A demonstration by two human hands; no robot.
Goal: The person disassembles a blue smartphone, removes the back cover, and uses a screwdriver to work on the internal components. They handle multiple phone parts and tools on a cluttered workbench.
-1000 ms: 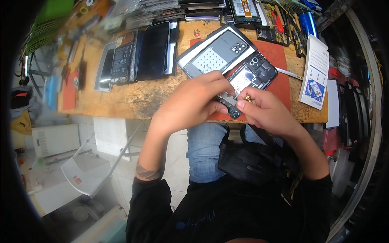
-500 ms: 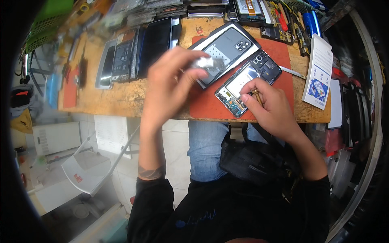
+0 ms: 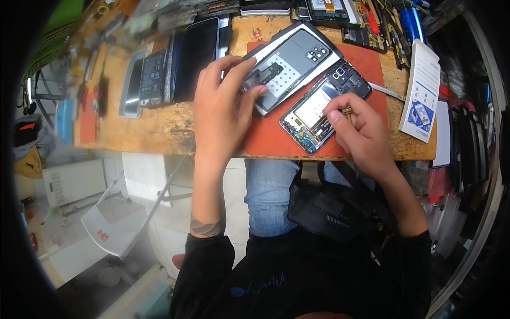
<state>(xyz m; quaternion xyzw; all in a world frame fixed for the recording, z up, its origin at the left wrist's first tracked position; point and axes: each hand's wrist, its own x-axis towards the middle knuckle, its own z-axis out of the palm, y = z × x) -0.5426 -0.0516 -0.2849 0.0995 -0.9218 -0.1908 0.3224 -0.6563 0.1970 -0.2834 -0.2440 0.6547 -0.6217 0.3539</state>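
Note:
My left hand (image 3: pixel 223 101) reaches over a grey phone back cover (image 3: pixel 297 52) with several camera rings, its thumb and fingers apart. Between thumb and forefinger, a small black phone part (image 3: pixel 271 73) appears to lie on the cover. An opened phone (image 3: pixel 305 114) rests at a slant beside the cover, its battery and circuit boards bare. Over its right edge, my right hand (image 3: pixel 361 127) is closed on a short brass-coloured tool (image 3: pixel 348 112); its tip is hidden by the fingers.
An orange mat (image 3: pixel 260 141) lies under the phone on the wooden bench (image 3: pixel 159 135). Several phones, among them a dark one (image 3: pixel 199 58), lie to the left. A white printed box (image 3: pixel 419 95) sits at right, below pliers and other tools (image 3: pixel 390 37).
My left hand has lowered and spread, and the small part, blurred in its fingers before, now appears on the cover. My right hand has shifted slightly right, still gripping the brass-coloured tool.

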